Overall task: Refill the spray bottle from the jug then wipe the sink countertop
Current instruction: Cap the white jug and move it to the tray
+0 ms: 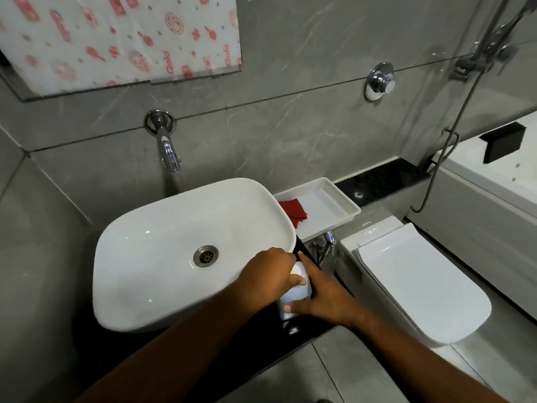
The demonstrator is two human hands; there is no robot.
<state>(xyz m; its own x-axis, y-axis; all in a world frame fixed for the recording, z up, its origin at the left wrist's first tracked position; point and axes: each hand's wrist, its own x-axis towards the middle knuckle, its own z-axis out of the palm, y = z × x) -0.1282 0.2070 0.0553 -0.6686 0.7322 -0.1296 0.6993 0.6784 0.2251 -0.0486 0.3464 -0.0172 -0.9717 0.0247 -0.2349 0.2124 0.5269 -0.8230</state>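
Spray bottle (294, 296) stands on the dark countertop (255, 344) just right of the sink (162, 228), left hand (268, 274) wrapped over its top, right hand (322, 301) gripping its body. Judged: cap being worked. No jug visible; next move requires locating it.

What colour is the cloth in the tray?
Red cloth, lying in the white tray; head view.

We take this for home bathroom. White vessel basin (186, 251) on dark countertop (250, 344), wall-mounted chrome tap (168, 152) above it. Closed white toilet (421, 286) just beside counter, round flush button (379, 81) on grey tiled wall. We see shower hose (447, 146) and white bathtub edge (494, 181) at right, mirror (116, 39) over basin.
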